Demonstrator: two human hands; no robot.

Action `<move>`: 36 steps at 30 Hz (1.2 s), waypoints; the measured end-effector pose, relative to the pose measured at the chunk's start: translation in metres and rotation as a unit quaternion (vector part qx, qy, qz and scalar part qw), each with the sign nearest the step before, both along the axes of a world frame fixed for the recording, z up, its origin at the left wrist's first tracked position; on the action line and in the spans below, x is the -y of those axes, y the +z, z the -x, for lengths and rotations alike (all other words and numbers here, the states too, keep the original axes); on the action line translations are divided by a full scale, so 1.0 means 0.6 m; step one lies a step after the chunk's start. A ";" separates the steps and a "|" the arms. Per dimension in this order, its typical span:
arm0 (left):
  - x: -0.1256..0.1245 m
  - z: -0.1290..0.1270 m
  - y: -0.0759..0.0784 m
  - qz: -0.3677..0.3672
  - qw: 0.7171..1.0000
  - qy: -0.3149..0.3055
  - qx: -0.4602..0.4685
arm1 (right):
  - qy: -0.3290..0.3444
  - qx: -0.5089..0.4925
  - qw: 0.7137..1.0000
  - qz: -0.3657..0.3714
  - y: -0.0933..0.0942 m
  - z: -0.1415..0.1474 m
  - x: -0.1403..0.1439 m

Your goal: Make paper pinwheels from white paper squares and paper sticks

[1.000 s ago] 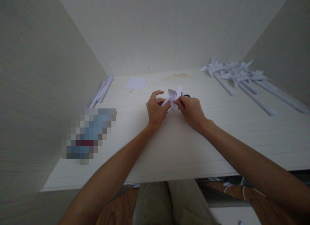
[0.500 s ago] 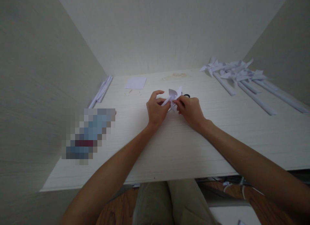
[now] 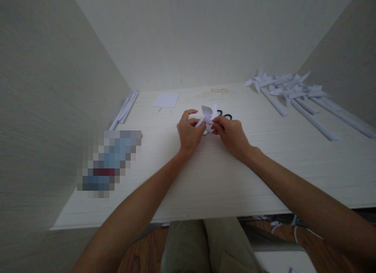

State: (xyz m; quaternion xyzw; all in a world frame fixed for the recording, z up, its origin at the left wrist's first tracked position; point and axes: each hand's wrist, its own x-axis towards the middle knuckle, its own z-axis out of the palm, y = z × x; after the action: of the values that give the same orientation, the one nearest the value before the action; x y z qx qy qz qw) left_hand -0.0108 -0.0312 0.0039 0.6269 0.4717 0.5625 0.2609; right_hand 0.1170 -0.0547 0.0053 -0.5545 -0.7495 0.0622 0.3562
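The white desk [image 3: 205, 179] is filling the middle of the frame, with pale panels enclosing it at the left, back and right. A pixelated block [image 3: 109, 163] is lying on the desk at centre left.

At the upper right of the frame, a group of finished paper pinwheels [image 3: 296, 96] is lying on the desk, their rolled paper sticks pointing toward the lower right. At the upper left of the desk, a bundle of rolled paper sticks [image 3: 125, 108] is resting along the left panel. Just right of the bundle, a flat white paper square [image 3: 166, 100] is lying near the back edge.

Both forearms are entering from the bottom of the frame and meeting at centre. The left hand [image 3: 188, 132] is closing thumb and fingers on a rolled paper stick [image 3: 201, 122], with the index finger curled above it. The right hand [image 3: 232, 134] is pinching the folded blades with its fingertips [image 3: 215, 127] drawn together on the paper.

The small paper pinwheel [image 3: 209, 115] is being held between the two hands, just above the desk surface at the centre of the frame. Directly behind the pinwheel and the right hand, black scissor handles [image 3: 225, 117] are showing on the desk; the scissor blades are hidden.
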 end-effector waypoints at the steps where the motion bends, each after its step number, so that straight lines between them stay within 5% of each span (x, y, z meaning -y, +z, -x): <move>1: 0.001 0.000 0.001 0.002 1.000 -0.003 0.001 | -0.011 0.008 1.000 -0.001 0.002 0.000 0.000; 9: 0.006 -0.005 0.002 0.007 1.000 -0.029 0.009 | -0.124 0.112 0.985 -0.040 0.009 0.001 0.002; 16: 0.003 -0.003 0.002 0.014 1.000 -0.019 0.013 | -0.043 0.058 0.996 -0.057 0.000 0.000 0.000; 22: 0.006 -0.005 0.001 0.012 0.999 -0.031 0.015 | -0.082 0.056 0.994 -0.053 0.002 0.001 0.000; 29: 0.004 -0.004 -0.001 0.005 0.999 -0.029 0.014 | -0.045 0.031 0.996 -0.071 -0.001 0.001 -0.001; 36: 0.001 -0.003 -0.004 0.002 1.000 -0.029 -0.003 | -0.103 0.085 0.990 -0.034 0.001 0.002 -0.002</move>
State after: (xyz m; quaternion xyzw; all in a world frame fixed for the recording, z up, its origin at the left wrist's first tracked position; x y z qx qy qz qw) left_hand -0.0088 -0.0321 0.0016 0.6413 0.4550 0.5522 0.2770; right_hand 0.1158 -0.0533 0.0059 -0.6197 -0.7173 -0.0480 0.3148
